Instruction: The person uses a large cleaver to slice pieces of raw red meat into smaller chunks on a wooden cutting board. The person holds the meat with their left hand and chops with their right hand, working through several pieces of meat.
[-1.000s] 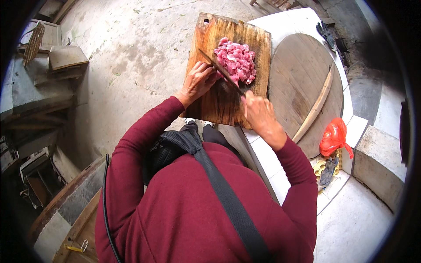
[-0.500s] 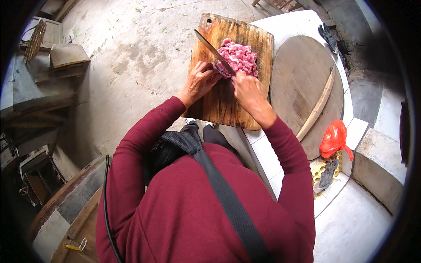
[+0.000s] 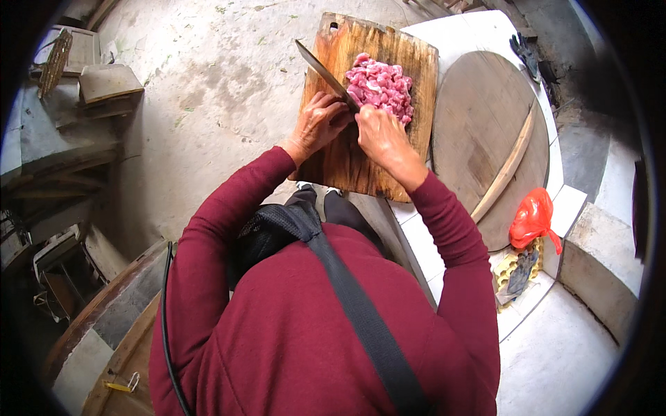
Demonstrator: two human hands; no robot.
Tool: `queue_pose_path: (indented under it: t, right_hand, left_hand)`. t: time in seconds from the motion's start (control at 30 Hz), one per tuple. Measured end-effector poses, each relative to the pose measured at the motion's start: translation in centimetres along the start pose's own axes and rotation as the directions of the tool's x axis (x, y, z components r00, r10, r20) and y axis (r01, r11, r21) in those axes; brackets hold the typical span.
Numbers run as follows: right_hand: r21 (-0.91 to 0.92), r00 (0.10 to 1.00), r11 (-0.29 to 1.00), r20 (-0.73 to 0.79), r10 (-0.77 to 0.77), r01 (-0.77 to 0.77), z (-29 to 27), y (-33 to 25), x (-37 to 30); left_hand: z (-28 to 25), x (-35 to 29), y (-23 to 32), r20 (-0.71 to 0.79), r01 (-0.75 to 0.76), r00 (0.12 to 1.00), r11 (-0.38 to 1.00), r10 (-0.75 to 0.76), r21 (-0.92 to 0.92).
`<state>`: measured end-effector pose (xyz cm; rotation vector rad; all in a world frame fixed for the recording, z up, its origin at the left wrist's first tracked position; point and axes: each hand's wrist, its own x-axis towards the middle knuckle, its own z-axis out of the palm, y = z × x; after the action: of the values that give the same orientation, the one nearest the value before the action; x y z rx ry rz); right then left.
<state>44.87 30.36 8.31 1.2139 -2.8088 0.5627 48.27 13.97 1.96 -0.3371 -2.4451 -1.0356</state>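
Note:
My right hand (image 3: 383, 136) is closed round the handle of a kitchen knife (image 3: 322, 71), whose broad dark blade slants away to the upper left. Below the blade lies a worn wooden cutting board (image 3: 340, 170). Curled fingers of my left hand (image 3: 320, 126) press down at the blade's left side, on a piece of meat that is mostly hidden by the fingers and the knife. Just right of the blade, a heap of cut pink raw meat (image 3: 381, 87) rests on the board.
Right of the board, a round wooden lid (image 3: 472, 132) with a curved wooden handle (image 3: 506, 166) covers part of the white tiled counter (image 3: 454, 31). A red plastic bag (image 3: 533, 218) sits near it. Dark gloves (image 3: 525, 55) lie at the far edge. Wooden furniture (image 3: 111, 87) stands at left.
The knife and my right hand have shifted slightly left, toward my left hand. More of the meat heap shows to the right of the blade. The left fingers stay curled.

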Motion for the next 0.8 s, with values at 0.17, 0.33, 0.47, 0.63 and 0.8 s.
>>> queue_pose_path:
  t: [0.17, 0.33, 0.47, 0.63, 0.8]
  right_hand:
    - [0.093, 0.977, 0.989, 0.193, 0.093, -0.113, -2.9, 0.6, -2.1]
    - [-0.082, 0.914, 0.955, 0.278, 0.295, -0.284, -6.8, -0.8, -6.0]
    - [-0.043, 0.926, 0.971, 0.293, 0.237, -0.235, -6.7, -0.9, -6.5]
    - [0.008, 0.986, 0.989, -0.070, -0.148, 0.149, -0.9, 0.5, -3.4]
    - [-0.023, 0.981, 0.997, 0.178, 0.079, -0.076, -0.9, -0.5, -0.6]
  left_hand:
    - [-0.3, -0.4, 0.0, -0.045, -0.003, 0.999, 1.000, 0.003, -0.005]
    - [-0.6, -0.2, 0.4, -0.027, 0.008, 1.000, 1.000, -0.008, -0.003]
    - [-0.8, -0.3, 0.2, -0.015, 0.012, 1.000, 1.000, -0.013, -0.011]
    - [-0.4, -0.4, 0.2, 0.009, 0.009, 1.000, 1.000, -0.009, -0.014]
    - [-1.2, -0.8, 0.5, 0.010, 0.000, 1.000, 1.000, 0.000, -0.025]
